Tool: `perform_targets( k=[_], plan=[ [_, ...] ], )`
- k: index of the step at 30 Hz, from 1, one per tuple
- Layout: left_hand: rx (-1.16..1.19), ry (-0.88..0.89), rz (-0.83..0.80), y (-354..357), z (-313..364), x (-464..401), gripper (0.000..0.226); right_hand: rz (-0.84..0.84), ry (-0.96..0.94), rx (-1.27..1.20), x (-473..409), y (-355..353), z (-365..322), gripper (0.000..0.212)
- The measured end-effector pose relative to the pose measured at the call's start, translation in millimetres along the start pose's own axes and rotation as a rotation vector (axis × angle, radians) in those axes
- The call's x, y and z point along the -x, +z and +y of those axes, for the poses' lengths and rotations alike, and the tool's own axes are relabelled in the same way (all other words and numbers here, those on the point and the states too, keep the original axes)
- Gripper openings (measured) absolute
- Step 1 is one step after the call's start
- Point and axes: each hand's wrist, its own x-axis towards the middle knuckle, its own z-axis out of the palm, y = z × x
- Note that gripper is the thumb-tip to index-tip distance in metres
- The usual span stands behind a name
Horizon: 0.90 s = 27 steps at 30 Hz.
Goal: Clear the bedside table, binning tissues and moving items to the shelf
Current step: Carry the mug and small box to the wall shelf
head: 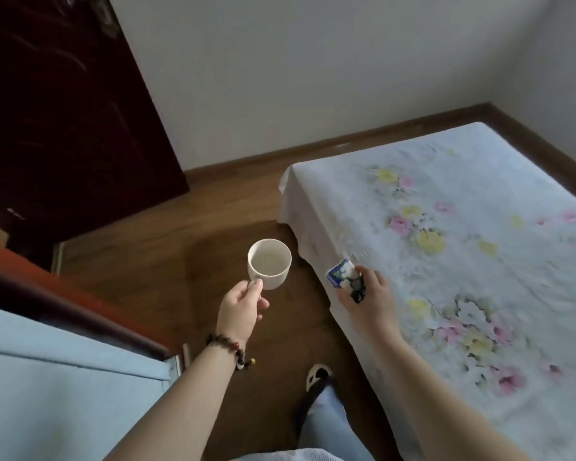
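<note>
Observation: the person stands on the wooden floor [167, 247] between a dark door [64, 111] and a bed under a floral sheet [463, 261], both hands loaded.

Left hand [243, 311]: fingers closed on the handle of a white mug [269, 263], held upright over the floor, clear of any surface. The interior looks empty or nearly so; no liquid can be confirmed. A beaded bracelet [233, 352] sits on that wrist.

Right hand [369, 294]: pinched around a small blue-and-white packet [345, 277], probably a pocket tissue pack, held just above the near edge of the bed.

Progress, as a judgement: two items appear to be in transit, so the removal stage is under way for them. Neither the bedside worktop, the shelf nor the bin is in view, so what is left there cannot be assessed. Both items are yet to be deposited.
</note>
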Motion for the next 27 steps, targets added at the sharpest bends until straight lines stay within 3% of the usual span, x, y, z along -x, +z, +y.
perform_targets(
  k=[6,21,27],
  plan=[
    [0.055,-0.035,0.087,-3.8,26.5,-113.1,0.027,-0.067,-0.06,0.004,-120.2,49.0,-35.2,0.051],
    [0.094,-0.046,0.212,23.5,178.5,-416.1,0.027,-0.149,-0.102,0.004,-453.6,104.1,-134.1,0.053],
    [0.102,-0.064,0.184,24.8,211.6,-524.9,0.028,-0.121,-0.114,-0.006,-550.4,148.3,-155.5,0.052]
  ],
)
